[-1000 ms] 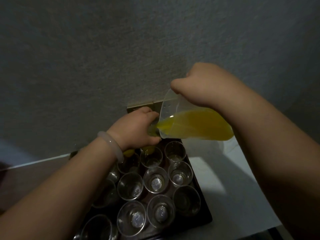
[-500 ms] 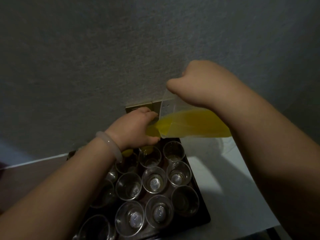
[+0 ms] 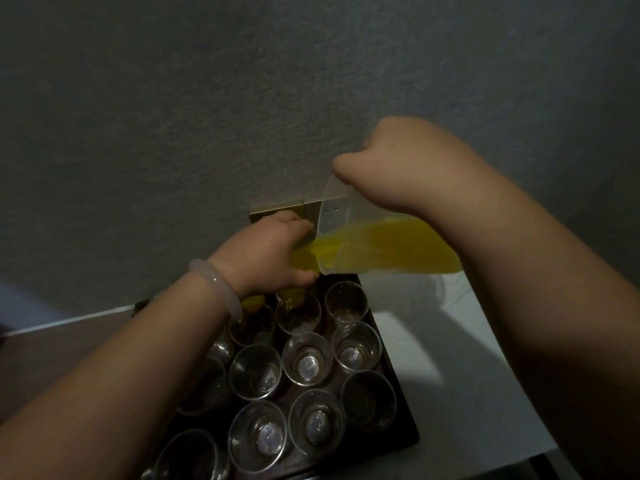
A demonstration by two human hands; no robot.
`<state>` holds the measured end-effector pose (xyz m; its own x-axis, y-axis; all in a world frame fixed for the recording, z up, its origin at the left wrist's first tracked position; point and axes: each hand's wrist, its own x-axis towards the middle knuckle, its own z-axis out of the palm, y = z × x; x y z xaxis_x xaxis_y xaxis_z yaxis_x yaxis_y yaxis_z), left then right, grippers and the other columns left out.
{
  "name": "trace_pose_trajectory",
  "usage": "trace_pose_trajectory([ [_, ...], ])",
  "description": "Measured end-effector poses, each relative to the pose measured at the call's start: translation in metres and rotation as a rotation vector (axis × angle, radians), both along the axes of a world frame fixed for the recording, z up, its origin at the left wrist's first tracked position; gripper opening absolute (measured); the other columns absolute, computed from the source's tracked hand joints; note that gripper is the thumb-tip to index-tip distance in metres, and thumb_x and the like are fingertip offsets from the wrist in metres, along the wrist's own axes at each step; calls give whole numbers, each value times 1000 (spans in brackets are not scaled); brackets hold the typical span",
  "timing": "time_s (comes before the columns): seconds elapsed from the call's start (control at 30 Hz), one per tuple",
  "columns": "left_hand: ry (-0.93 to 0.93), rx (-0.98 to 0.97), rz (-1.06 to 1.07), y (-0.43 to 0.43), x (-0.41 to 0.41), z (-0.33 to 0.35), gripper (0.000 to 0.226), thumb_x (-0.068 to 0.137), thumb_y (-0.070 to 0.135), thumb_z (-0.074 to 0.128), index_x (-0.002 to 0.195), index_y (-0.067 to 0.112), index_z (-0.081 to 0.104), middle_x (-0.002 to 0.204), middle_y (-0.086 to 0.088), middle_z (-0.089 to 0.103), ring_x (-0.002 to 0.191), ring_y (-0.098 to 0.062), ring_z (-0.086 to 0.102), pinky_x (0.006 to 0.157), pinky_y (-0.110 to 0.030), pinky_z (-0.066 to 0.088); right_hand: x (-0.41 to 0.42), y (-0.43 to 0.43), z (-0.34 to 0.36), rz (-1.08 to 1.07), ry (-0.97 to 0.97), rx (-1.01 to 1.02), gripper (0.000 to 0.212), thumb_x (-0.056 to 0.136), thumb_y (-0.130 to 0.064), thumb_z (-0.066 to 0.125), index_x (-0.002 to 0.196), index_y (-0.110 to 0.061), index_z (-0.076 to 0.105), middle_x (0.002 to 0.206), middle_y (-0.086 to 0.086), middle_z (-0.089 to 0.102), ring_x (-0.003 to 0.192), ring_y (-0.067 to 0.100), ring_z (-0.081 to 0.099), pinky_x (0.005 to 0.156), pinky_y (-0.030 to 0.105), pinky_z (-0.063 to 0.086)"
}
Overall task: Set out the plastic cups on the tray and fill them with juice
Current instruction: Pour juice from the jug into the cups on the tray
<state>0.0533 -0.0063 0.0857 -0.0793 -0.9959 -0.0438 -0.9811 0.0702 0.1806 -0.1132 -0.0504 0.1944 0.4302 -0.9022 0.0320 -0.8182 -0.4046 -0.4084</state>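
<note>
My right hand [image 3: 398, 168] grips a clear plastic jug [image 3: 381, 247] of orange juice, tipped so the spout points left. My left hand [image 3: 270, 258] holds a clear plastic cup [image 3: 303, 261] lifted above the tray, and juice runs from the spout into it. Under the hands a dark tray [image 3: 405, 431] carries several clear plastic cups, such as one [image 3: 306, 363] in the middle. Two back cups [image 3: 252, 303] show yellow juice under my left hand. The others look empty.
The tray sits on a white tabletop [image 3: 460, 393] against a grey wall [image 3: 207, 98]. A brass wall socket plate [image 3: 277, 213] is behind my left hand. A pale bangle [image 3: 218, 289] is on my left wrist.
The jug has tipped further and more juice has reached the spout and the held cup. Both hands stay in nearly the same place above the tray's back row.
</note>
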Motion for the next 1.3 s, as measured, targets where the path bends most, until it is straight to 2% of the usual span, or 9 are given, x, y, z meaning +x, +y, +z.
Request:
trace_pose_trajectory([
  [0.4,20,-19,2,0,1,-1,78,74,46,73,141,18,43,135,1,46,120,-15,48,98,-27,43,-5,-7,-6,-18,-48,13,39,84,-35,51,54,-14,38,52,0,33,47,17,33,47,28,19],
  [0.57,40,-45,18,0,3,2,74,74,45,73,139,18,47,131,0,51,117,-16,50,96,-28,44,-13,-11,-16,-46,-135,36,40,84,-36,52,54,-13,36,51,0,32,47,18,32,47,29,19],
  [0.67,56,-48,17,0,3,5,71,76,44,72,138,20,48,129,0,52,115,-16,50,92,-26,42,-21,-15,-21,-84,-232,71,42,84,-35,54,53,-11,39,51,1,34,46,17,32,48,29,21],
  [0.77,62,-53,22,-2,2,8,68,77,41,73,137,21,48,128,-2,53,115,-17,50,89,-22,39,-33,-19,-26,-113,-362,92,37,84,-33,54,64,-2,56,62,12,46,54,20,41,54,34,31],
  [0.9,65,-80,34,-6,0,8,68,76,38,74,136,19,49,127,-5,53,116,-20,49,89,-23,38,-49,-23,-35,-186,-549,101,37,82,-29,55,64,4,54,63,16,42,56,24,38,56,45,34],
  [0.97,54,-71,39,-8,0,7,73,76,41,74,139,19,47,130,-3,52,118,-20,48,91,-24,37,-57,-26,-42,-235,-652,132,34,82,-28,55,60,-2,53,59,14,40,57,24,38,58,48,38],
  [1.07,42,-67,29,-14,-3,7,73,75,44,74,139,19,48,130,-2,53,117,-18,50,92,-24,38,-66,-29,-51,-317,-755,183,31,78,-32,54,50,-19,47,51,3,40,58,22,38,60,43,35],
  [1.17,41,-58,29,-18,-7,5,75,74,45,74,139,19,47,127,-3,54,114,-19,51,91,-25,40,-70,-31,-61,-377,-882,229,37,74,-31,54,40,-19,49,44,-2,39,51,19,35,58,40,30],
  [1.3,45,-39,15,-21,-11,1,78,74,44,75,140,17,45,131,-3,52,118,-18,48,90,-21,36,-72,-32,-73,-422,-986,266,37,73,-31,53,38,-18,48,43,-1,40,45,16,33,52,35,26],
])
